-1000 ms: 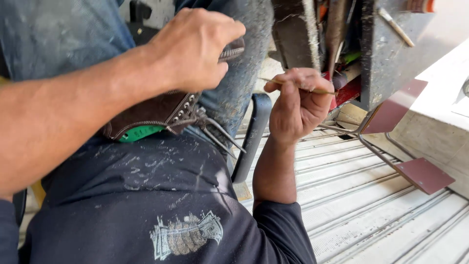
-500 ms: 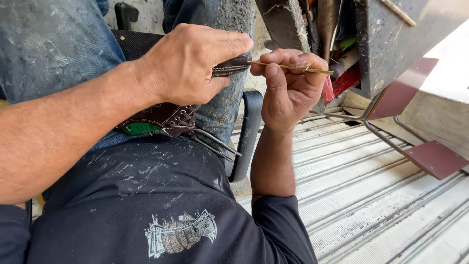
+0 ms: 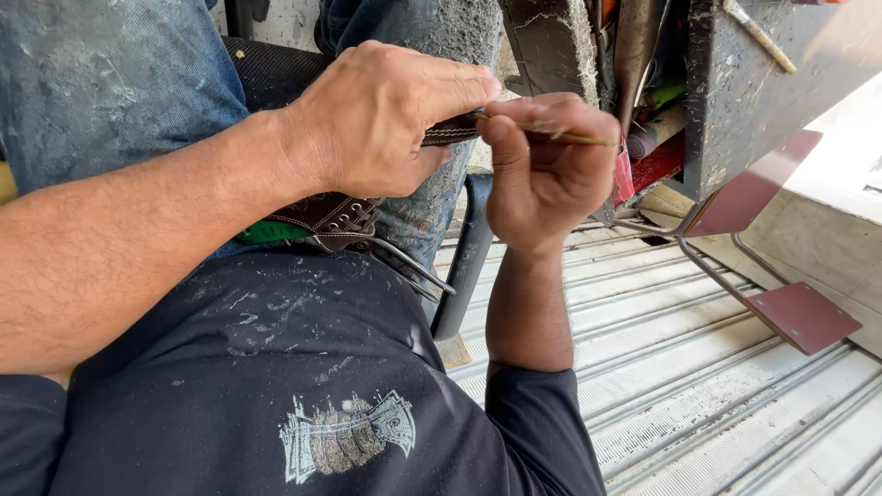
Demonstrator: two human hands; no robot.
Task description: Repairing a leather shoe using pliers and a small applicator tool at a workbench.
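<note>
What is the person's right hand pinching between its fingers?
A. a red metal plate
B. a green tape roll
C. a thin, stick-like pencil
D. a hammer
C: the right hand pinches a thin pencil-like stick between thumb and fingers, its tip meeting the left hand, which rests on a brown leather pouch; the red plates lie untouched to the side.

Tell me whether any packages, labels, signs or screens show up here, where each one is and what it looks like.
No packages, signs or screens show.
Printed graphic: on the front of the dark shirt, low in the picture; a pale grey and white picture shape, roughly rectangular with ragged edges.
The left hand and right hand meet above it around a thin stick; nothing they hold carries a label.
</note>
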